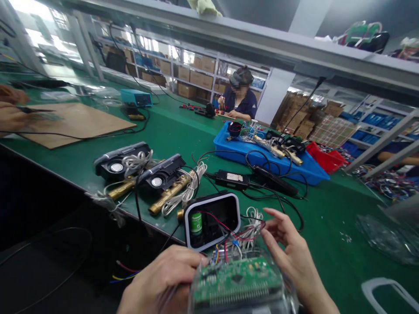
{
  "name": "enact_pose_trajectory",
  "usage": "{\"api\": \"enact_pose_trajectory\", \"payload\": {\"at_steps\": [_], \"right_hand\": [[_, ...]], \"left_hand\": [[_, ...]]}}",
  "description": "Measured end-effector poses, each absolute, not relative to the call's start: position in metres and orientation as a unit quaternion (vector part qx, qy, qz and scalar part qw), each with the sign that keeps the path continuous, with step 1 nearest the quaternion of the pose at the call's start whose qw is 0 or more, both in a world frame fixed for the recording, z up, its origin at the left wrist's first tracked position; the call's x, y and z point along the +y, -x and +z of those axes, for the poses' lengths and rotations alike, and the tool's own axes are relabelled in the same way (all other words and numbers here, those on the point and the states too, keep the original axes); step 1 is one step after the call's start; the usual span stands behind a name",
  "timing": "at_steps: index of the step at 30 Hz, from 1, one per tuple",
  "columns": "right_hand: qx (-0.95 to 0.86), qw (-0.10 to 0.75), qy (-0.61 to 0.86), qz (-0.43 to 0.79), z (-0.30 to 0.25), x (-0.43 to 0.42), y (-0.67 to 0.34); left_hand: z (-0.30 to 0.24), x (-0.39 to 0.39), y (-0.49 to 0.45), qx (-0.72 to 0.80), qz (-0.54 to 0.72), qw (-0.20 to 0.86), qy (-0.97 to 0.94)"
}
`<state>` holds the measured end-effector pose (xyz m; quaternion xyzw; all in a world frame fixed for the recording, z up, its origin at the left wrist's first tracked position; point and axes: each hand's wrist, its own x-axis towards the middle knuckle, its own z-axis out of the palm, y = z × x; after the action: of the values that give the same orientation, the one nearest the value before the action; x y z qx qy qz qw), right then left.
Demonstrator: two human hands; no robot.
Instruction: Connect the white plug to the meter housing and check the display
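Observation:
My left hand (163,281) grips the left side of a clear cover carrying a green circuit board (237,282), low in the middle of the view. My right hand (291,253) holds the cover's right side, its fingers spread near a bundle of red, white and blue wires (244,235). These wires run into an open black housing with a white rim (211,220), which contains a green cylindrical battery (196,222). The housing sits at the near edge of the green table (327,226).
Two black meter units with brass pipe bodies (144,176) and coiled white cables lie to the left. A blue tray (268,155) of parts, a black power adapter (233,179) and a red bin (325,158) sit behind. A seated person (240,98) works across the table. Another person's hands (11,109) are at far left beside a cardboard sheet (75,122).

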<state>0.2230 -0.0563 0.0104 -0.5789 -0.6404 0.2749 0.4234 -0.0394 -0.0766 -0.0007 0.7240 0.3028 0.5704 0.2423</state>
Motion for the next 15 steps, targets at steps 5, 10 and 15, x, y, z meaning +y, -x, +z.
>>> {"api": "enact_pose_trajectory", "payload": {"at_steps": [5, 10, 15], "right_hand": [[-0.666, 0.392, 0.56, 0.299, 0.017, -0.023, -0.221], [-0.652, 0.393, 0.551, 0.342, 0.024, -0.011, -0.23], [-0.66, 0.359, 0.496, 0.435, 0.031, -0.013, -0.24]], "left_hand": [[0.027, -0.055, 0.047, 0.481, 0.526, 0.406, -0.572], [0.032, -0.033, 0.058, 0.489, 0.522, 0.516, -0.471], [0.03, -0.023, 0.059, 0.505, 0.538, 0.545, -0.398]]}}
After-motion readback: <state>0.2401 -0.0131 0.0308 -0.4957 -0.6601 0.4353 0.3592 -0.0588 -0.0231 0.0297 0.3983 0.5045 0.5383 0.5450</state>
